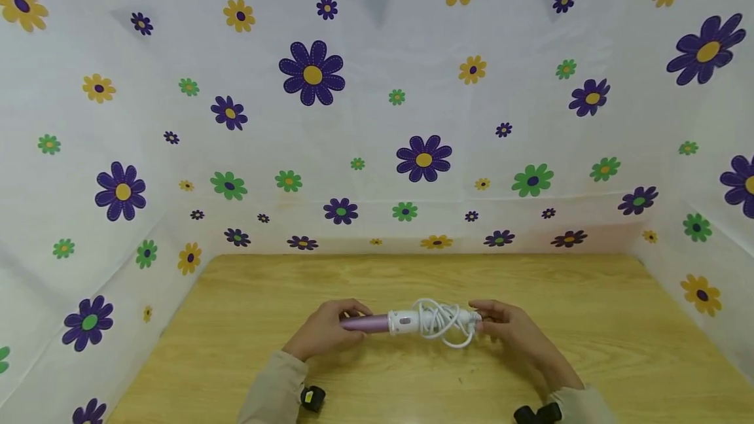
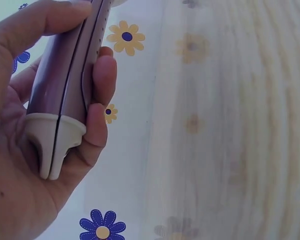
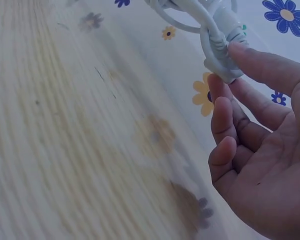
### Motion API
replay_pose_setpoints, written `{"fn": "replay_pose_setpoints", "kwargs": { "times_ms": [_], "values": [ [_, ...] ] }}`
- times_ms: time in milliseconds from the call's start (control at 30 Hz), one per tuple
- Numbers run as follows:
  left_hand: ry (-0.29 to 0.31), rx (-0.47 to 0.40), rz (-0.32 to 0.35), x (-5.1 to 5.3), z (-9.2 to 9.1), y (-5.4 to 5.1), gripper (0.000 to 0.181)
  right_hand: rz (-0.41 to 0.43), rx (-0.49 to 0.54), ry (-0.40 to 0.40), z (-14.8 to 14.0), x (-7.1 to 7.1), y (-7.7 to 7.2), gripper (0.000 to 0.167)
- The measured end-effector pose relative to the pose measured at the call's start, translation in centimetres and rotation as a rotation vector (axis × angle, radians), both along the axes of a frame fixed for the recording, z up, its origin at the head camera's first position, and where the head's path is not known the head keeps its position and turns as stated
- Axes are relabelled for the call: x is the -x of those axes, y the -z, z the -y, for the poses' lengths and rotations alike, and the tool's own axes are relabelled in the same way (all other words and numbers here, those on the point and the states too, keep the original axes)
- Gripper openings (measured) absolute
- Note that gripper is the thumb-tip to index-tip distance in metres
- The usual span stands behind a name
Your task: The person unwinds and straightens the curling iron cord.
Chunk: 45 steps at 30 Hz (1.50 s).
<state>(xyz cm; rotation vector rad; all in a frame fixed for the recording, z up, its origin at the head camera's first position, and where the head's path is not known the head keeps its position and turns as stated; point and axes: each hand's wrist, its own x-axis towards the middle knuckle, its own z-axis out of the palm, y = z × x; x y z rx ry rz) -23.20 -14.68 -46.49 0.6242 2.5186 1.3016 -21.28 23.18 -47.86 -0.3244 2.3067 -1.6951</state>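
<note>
A hair straightener (image 1: 404,321) lies crosswise between the two hands, its mauve barrel to the left and its white handle to the right. White cord (image 1: 443,320) is wound in loose loops around the handle. My left hand (image 1: 332,331) grips the barrel, fingers curled round it; in the left wrist view the barrel's split white tip (image 2: 54,142) sits against the palm. At the other end, my right hand (image 1: 511,329) pinches the cord end (image 3: 224,62) between thumb and fingertips, as the right wrist view shows. The remaining right fingers are loosely bent.
Beneath the hands is a wooden table (image 1: 377,391). A white flower-patterned sheet (image 1: 365,123) stands behind it and along both sides. Dark wrist devices sit near the left cuff (image 1: 277,378) and the right cuff (image 1: 580,404).
</note>
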Motion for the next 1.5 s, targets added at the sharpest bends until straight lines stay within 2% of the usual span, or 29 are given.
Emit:
{"fn": "replay_pose_setpoints", "kwargs": {
  "times_ms": [267, 500, 867, 1033, 1167, 1267, 1500],
  "values": [
    [-0.007, 0.004, 0.007, -0.2, 0.0, -0.7, 0.028, 0.021, 0.008, 0.027, 0.5, -0.2, -0.6, 0.056],
    [-0.030, -0.008, 0.022, -0.4, 0.3, -1.0, 0.029, 0.074, 0.067, 0.021, 0.7, -0.2, -0.9, 0.054],
    [-0.081, 0.030, -0.038, -1.2, 0.7, -0.9, 0.029, 0.048, 0.059, -0.018, 1.1, -0.8, -0.8, 0.048],
    [-0.074, 0.068, -0.092, -1.6, 0.8, -1.0, 0.028, 0.068, 0.093, -0.094, 0.3, -1.3, -0.6, 0.042],
    [-0.052, 0.102, -0.128, -1.6, 0.8, -1.2, 0.028, 0.097, 0.130, -0.198, -0.1, -1.4, -0.5, 0.025],
    [-0.039, 0.093, -0.128, -1.7, 0.9, -1.2, 0.027, 0.105, 0.205, -0.271, -0.2, -1.4, -0.3, 0.017],
    [-0.042, 0.040, -0.111, -2.1, 0.8, -1.3, 0.028, 0.122, 0.445, -0.372, -0.1, -1.4, -0.1, 0.026]
  ]
}}
